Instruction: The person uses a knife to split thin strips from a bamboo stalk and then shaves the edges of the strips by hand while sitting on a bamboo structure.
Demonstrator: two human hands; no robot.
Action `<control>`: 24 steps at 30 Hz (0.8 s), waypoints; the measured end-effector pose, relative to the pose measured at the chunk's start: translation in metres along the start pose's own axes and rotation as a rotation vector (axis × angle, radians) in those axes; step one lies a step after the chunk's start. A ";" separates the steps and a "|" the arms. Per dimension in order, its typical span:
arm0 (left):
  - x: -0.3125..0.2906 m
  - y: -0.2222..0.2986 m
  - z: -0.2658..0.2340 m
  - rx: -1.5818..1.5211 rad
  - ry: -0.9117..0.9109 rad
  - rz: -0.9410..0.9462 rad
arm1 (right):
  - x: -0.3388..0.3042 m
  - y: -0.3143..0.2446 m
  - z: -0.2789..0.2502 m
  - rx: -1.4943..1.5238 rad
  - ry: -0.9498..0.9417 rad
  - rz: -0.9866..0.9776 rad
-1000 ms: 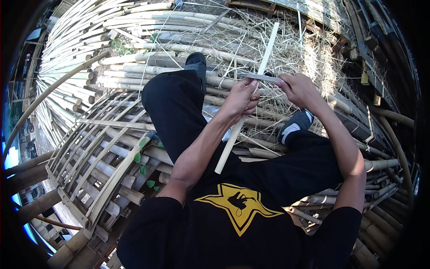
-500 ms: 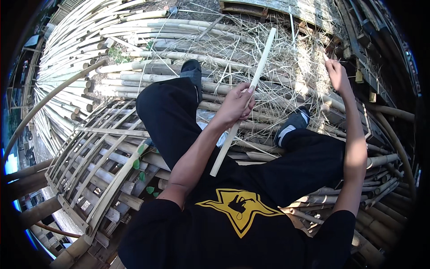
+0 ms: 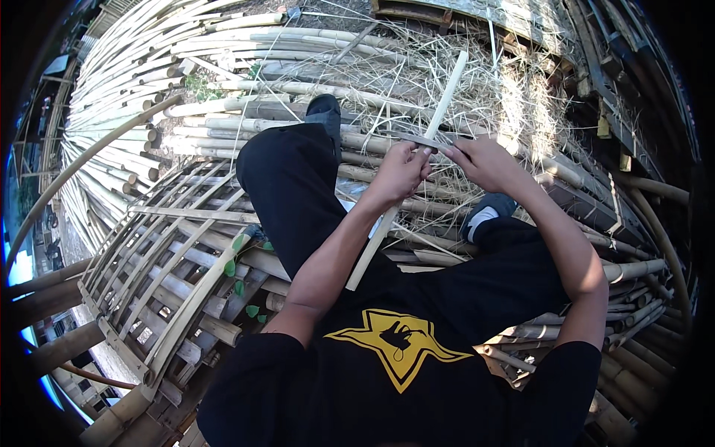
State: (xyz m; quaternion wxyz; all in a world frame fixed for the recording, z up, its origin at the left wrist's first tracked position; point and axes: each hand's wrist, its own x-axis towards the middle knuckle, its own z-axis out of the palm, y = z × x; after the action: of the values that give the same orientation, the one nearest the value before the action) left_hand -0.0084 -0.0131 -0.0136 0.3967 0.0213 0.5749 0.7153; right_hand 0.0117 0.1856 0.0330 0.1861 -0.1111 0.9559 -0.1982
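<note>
Left hand [image 3: 402, 170] gripping bamboo strip [image 3: 417, 160], right hand [image 3: 488, 160] holding thin blade [image 3: 418, 139] across it

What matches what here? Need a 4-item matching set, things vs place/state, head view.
Things:
1. bamboo strip
2. left hand
3. right hand
4. bamboo lattice frame

Places/states:
A. lies flat to the person's left, beside the left leg
B. grips a pale slat at its middle
C. runs slanted from the lap up over the straw
D. holds a thin grey blade against the slat

Pairs: 1-C, 2-B, 3-D, 4-A
</note>
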 end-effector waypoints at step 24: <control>-0.036 0.012 0.005 -0.052 -0.148 -0.137 | 0.000 0.210 -0.018 -0.229 0.312 0.775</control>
State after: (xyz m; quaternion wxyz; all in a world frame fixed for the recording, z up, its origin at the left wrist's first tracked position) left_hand 0.0120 -0.0305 0.0137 0.4864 0.0243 0.5254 0.6977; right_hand -0.0245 0.3800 -0.0394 0.0863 0.2672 0.9595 -0.0209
